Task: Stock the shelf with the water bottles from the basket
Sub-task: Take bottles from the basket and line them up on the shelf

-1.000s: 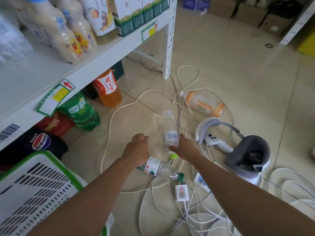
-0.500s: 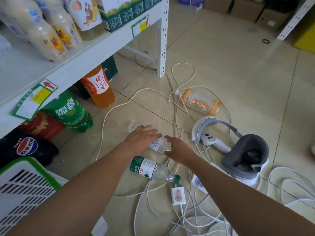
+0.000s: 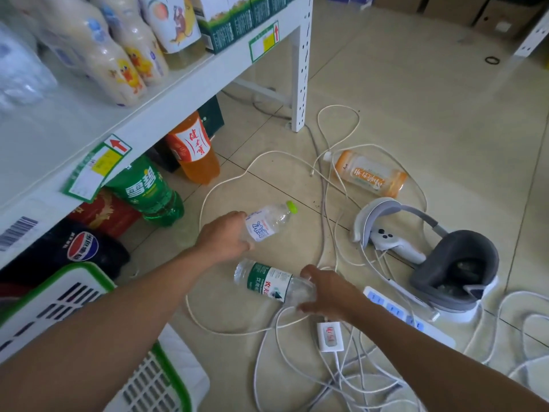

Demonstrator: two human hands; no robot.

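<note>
Holding the small clear lime-capped water bottle (image 3: 269, 223) in your left hand (image 3: 224, 237), its cap pointing far-right, you curl your right hand (image 3: 328, 294) round the neck of the green-labelled clear water bottle (image 3: 266, 282) lying left-to-right on the tiled floor (image 3: 416, 114), with the white shelf (image 3: 59, 135) far-left.

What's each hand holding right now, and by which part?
The left hand grips the lime-capped water bottle by its base end. The right hand curls round the neck end of the green-labelled water bottle, which lies on the floor.
</note>
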